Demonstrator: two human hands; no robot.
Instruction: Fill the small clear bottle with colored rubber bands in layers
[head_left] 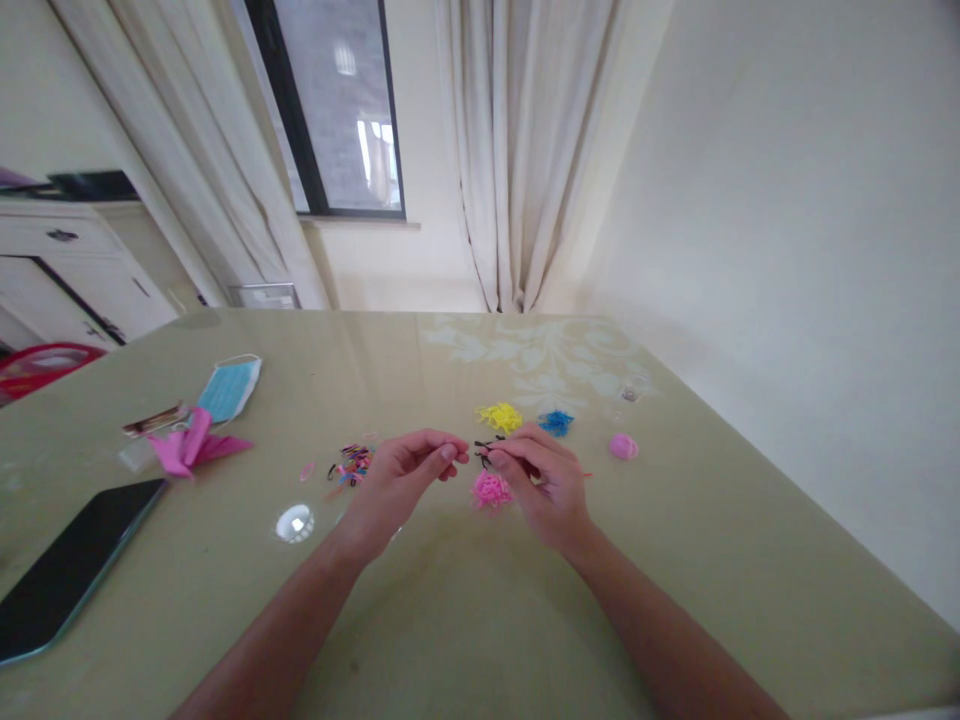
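My right hand (544,483) pinches a few small black rubber bands (484,455) between thumb and fingertips, and they stick out toward the left. Facing it, my left hand (409,480) has thumb and forefinger pressed together; whatever is between them is too small to make out. The fingertips of the two hands are a short gap apart. Just below the black bands lies a heap of pink rubber bands (491,490), partly covered by my right hand. Beyond the hands are a yellow heap (500,417) and a blue heap (556,423). A mixed-colour heap (352,465) lies left of my left hand.
A pink round object (622,446) sits on the table (465,640) at right, near a small clear item (630,393). At left are a pink folded paper shape (193,445), a blue face mask (231,388), a dark-screened phone or tablet (75,560) and a shiny round piece (295,523).
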